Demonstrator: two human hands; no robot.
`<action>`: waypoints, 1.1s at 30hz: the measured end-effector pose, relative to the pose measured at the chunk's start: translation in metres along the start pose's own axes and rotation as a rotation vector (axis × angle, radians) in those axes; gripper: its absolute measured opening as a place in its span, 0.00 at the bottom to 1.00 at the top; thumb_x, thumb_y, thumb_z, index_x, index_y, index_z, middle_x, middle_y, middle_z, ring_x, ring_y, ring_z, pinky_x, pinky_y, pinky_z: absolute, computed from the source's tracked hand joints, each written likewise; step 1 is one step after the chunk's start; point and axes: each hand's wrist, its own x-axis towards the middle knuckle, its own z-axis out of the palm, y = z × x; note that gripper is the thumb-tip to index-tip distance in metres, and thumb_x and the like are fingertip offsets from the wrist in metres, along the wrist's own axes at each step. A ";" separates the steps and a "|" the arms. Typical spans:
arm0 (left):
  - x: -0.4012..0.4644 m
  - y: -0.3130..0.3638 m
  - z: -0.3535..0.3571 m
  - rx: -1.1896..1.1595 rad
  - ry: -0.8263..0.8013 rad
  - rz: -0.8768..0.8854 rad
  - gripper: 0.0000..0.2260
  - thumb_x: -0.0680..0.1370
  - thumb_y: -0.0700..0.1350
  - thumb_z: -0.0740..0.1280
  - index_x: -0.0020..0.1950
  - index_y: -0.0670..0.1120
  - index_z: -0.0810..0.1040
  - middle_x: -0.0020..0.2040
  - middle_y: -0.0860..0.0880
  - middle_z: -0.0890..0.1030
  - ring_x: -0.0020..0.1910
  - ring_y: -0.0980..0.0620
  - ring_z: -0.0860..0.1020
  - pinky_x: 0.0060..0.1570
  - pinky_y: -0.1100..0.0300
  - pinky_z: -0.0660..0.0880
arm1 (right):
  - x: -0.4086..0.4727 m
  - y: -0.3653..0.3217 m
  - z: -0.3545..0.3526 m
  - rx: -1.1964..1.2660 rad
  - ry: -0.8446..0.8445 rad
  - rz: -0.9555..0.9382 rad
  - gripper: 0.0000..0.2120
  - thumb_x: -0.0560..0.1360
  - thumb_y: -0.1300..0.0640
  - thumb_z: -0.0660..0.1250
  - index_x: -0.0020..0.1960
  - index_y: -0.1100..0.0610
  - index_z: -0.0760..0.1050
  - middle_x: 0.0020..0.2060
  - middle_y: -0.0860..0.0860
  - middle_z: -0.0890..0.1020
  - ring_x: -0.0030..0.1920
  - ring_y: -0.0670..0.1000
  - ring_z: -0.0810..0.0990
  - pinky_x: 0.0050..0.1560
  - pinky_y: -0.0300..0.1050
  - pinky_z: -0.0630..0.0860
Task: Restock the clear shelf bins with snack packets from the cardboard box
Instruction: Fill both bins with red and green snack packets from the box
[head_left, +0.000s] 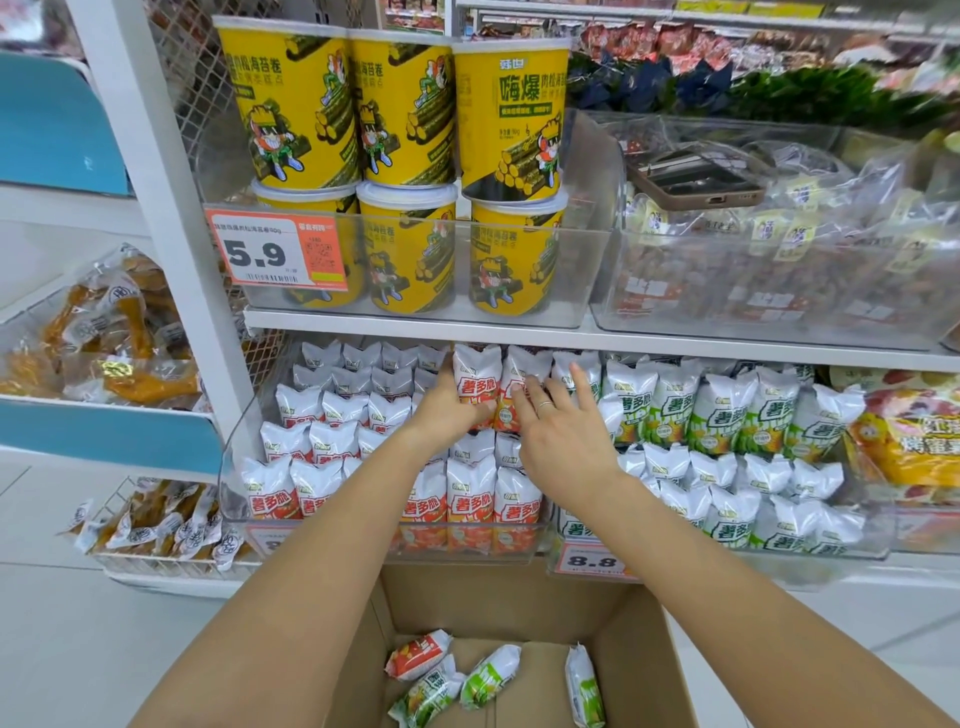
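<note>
Red-and-white snack packets (475, 387) are being tucked upright into the clear plastic bin (234, 467); left hand (452, 402) gripping one, right hand (558, 423) spread wide, should be pushing gently.

**Counts on shelf and in box**

Six yellow canisters (405, 156) stand in the upper-left bin: three on top, three beneath. Four snack packets lie in the cardboard box (519, 597): one red packet (418, 653) and three green packets (488, 675). Two price tags show whole numbers: 5.9 (275, 249) and 8.8 (592, 561). One phone (696, 179).

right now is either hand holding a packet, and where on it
The left hand grips a red snack packet at its lower left edge. The right hand rests open on the packets.
</note>
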 end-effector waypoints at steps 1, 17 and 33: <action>0.001 -0.003 0.000 0.016 -0.003 -0.018 0.28 0.74 0.44 0.72 0.70 0.47 0.65 0.59 0.49 0.77 0.58 0.49 0.76 0.56 0.57 0.72 | 0.000 0.000 0.000 0.000 -0.001 0.002 0.28 0.80 0.54 0.50 0.78 0.61 0.49 0.76 0.59 0.57 0.75 0.60 0.56 0.67 0.60 0.25; 0.004 -0.009 0.011 0.086 0.156 -0.007 0.21 0.77 0.53 0.68 0.65 0.43 0.73 0.57 0.45 0.80 0.57 0.45 0.77 0.50 0.59 0.71 | -0.001 0.007 0.014 -0.075 0.094 0.030 0.28 0.68 0.51 0.70 0.64 0.62 0.76 0.58 0.59 0.80 0.63 0.59 0.76 0.71 0.60 0.48; -0.143 -0.039 -0.004 -0.027 0.344 0.109 0.20 0.80 0.43 0.64 0.71 0.49 0.66 0.58 0.55 0.78 0.48 0.59 0.78 0.50 0.62 0.73 | -0.112 -0.010 0.013 0.527 0.497 0.115 0.11 0.73 0.56 0.61 0.50 0.57 0.80 0.43 0.51 0.83 0.42 0.55 0.80 0.46 0.49 0.69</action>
